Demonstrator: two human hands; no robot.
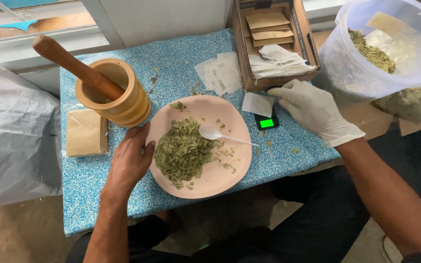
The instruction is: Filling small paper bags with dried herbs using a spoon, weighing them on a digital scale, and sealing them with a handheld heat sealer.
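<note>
A pink plate (222, 178) on the blue patterned tabletop (88, 180) carries a heap of dried green leaves (181, 152) and a white plastic spoon (220, 135). My bare left hand (128, 163) rests against the plate's left rim, fingers loosely apart, holding nothing. My right hand (313, 109), in a white glove, lies beside a small white sachet (257, 103) that sits on a black pocket scale (267, 121) with a lit green display; the fingertips touch the sachet's right edge.
A wooden mortar (123, 100) with a pestle (69, 61) stands at the back left, beside flat tan packets (85, 131). Loose white sachets (219, 72) lie behind the plate. A cardboard box (249, 58) holds more packets. A clear tub (366, 68) of leaves stands at right.
</note>
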